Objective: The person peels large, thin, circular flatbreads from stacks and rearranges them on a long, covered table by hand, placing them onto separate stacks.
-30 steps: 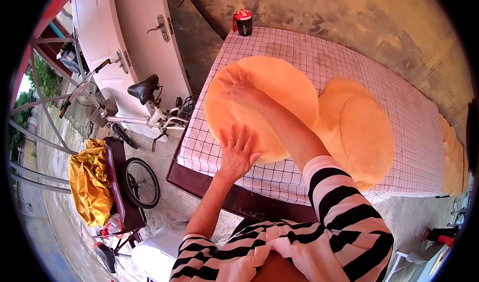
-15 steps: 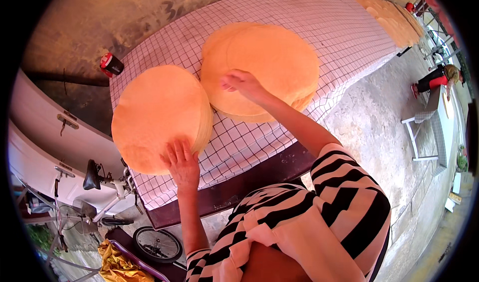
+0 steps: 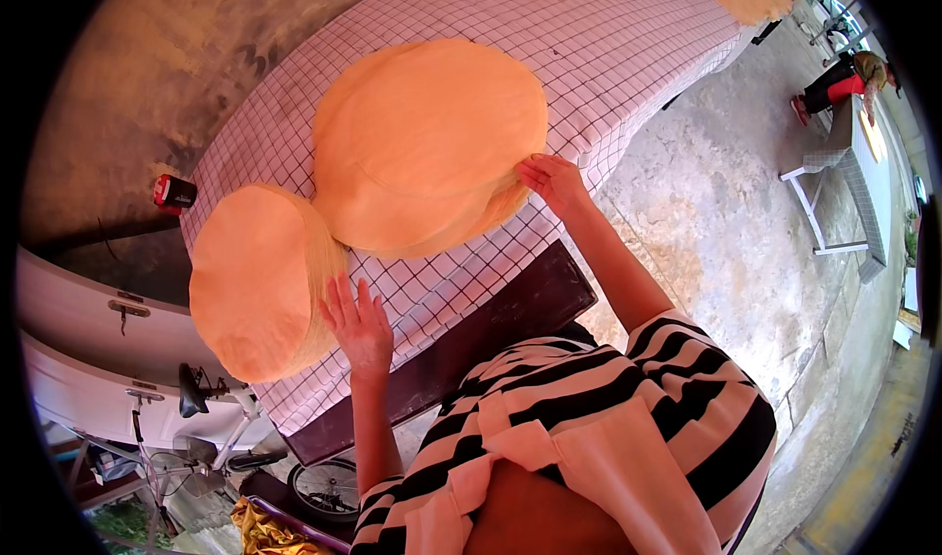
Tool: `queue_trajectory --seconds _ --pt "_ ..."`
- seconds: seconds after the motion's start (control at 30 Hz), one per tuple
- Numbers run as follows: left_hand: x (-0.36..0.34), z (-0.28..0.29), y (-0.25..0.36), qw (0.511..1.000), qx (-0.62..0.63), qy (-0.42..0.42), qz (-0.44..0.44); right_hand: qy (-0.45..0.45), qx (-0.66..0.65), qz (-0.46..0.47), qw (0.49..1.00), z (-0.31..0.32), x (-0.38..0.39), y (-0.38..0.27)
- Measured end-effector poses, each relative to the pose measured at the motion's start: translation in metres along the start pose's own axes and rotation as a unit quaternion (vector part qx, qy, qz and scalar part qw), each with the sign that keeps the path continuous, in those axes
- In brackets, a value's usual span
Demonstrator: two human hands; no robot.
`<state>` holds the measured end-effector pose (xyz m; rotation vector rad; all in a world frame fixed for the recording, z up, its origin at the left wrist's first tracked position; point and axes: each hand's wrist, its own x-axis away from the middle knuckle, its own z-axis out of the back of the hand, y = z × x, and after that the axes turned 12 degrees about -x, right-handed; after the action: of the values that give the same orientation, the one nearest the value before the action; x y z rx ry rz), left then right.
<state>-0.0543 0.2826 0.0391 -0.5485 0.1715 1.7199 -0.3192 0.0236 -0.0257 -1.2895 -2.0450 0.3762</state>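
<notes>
The left hand (image 3: 361,339) has its fingers spread and released at the side of the left stack of round orange sheets (image 3: 250,285), while the right hand's (image 3: 556,184) fingers meet the rim of the wider stack (image 3: 427,143), grasping or not I cannot tell, both stacks side by side on the cloth-covered worktop (image 3: 608,64).

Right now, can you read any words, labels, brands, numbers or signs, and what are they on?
No text is readable here.
Black-and-red container: pale marks, too small to read.
Wall: dark marks, too blurred to tell if they are writing.
Ground at far right: dark marks, too small to make out.
Left stack and right stack of round sheets, checked cloth: none visible.
</notes>
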Motion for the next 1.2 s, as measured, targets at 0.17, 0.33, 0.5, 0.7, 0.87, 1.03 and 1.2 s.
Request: queue_trajectory --seconds 0.17,0.33,0.5,0.7,0.87,1.03,1.2 --pt "-0.072 -0.028 0.077 0.995 0.093 0.011 -0.042 0.032 0.006 0.017 0.999 -0.014 0.005 -0.002" --pt "-0.145 -0.066 0.144 0.972 0.220 0.038 -0.072 0.019 -0.055 -0.023 0.998 -0.012 -0.008 -0.004" --pt "-0.178 -0.093 0.182 0.961 0.275 -0.014 -0.011 0.013 0.029 -0.047 0.998 -0.011 -0.033 -0.014" --pt "-0.191 -0.105 0.187 0.976 0.217 -0.005 -0.034 -0.052 0.066 -0.034 0.996 -0.009 -0.048 -0.021" --pt "-0.198 -0.108 0.184 0.931 0.349 -0.083 0.070 -0.038 0.063 -0.064 0.995 -0.024 -0.044 -0.032" --pt "-0.198 -0.105 0.192 0.991 0.127 0.024 -0.025 -0.002 0.091 -0.048 0.995 -0.014 -0.060 -0.028" --pt "-0.223 -0.097 0.154 0.994 0.096 -0.048 0.018 0.002 0.129 -0.030 0.991 -0.012 -0.075 -0.026"
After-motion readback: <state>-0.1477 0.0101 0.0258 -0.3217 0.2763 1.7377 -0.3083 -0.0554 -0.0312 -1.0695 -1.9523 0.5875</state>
